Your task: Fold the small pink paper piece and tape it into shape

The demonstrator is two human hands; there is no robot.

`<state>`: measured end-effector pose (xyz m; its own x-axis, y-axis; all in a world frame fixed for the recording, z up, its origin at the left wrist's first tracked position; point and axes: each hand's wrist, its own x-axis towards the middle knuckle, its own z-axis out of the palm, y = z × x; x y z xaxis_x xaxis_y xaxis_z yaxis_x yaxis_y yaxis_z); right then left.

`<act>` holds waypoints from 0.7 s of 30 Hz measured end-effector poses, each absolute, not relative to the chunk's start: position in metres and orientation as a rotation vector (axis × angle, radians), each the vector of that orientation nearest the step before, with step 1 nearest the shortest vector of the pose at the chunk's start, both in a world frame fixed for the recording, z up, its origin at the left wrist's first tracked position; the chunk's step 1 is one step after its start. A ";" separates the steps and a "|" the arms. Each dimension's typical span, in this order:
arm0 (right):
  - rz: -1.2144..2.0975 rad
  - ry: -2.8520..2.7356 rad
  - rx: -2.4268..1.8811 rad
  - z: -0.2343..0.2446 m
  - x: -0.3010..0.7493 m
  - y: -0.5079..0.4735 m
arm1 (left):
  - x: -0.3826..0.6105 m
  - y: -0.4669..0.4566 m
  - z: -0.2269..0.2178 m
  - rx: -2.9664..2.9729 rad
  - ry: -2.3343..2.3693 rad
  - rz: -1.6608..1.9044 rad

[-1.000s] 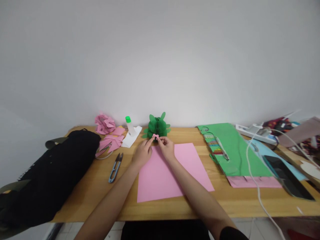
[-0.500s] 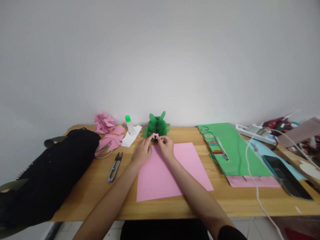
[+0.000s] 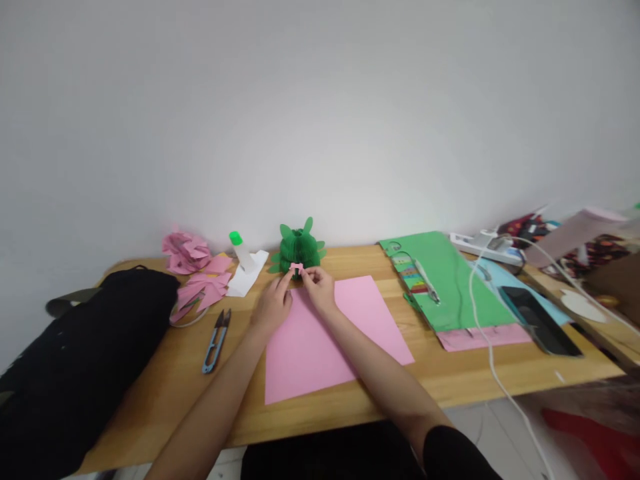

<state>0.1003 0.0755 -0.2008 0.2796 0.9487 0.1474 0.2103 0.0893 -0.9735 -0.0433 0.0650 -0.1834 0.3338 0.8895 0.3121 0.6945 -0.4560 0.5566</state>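
Note:
A small pink paper cutout (image 3: 297,266) is pinched between the fingertips of my left hand (image 3: 273,301) and my right hand (image 3: 320,289), one at each end. It sits right in front of a round, pleated green paper figure (image 3: 295,250) with leaf-like pieces sticking up and out at the sides. Whether the cutout touches the green paper, I cannot tell. Below my hands a large pink paper sheet (image 3: 330,340) lies flat, partly covered by my right forearm.
Left of my arms lie thread snips (image 3: 216,343), a glue stick with green cap (image 3: 242,251) on white paper (image 3: 245,283), crumpled pink paper (image 3: 186,252) and a black bag (image 3: 95,340). At right are a green sheet (image 3: 450,287), a phone (image 3: 540,320), a power strip (image 3: 487,249) and a white cable (image 3: 487,347).
The view has turned a little to the right, so everything appears shifted left. My hands keep the pink cutout in front of the green figure, with hardly any movement relative to it.

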 end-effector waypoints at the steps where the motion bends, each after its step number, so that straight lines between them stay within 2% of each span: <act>1: 0.803 -1.178 -1.390 -0.200 0.100 0.075 | -0.043 0.065 -0.183 2.277 1.402 0.849; 12: 0.845 -1.154 -1.350 -0.196 0.099 0.074 | -0.043 0.065 -0.183 2.173 1.358 0.992; 21: 1.027 -1.138 -1.261 -0.188 0.100 0.068 | -0.046 0.063 -0.183 1.708 1.460 1.308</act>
<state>0.1004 0.0676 -0.1875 0.1637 0.9844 0.0642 0.0372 0.0589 -0.9976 -0.0458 0.0630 -0.1832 -0.0558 0.9443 0.3243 0.4258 -0.2712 0.8632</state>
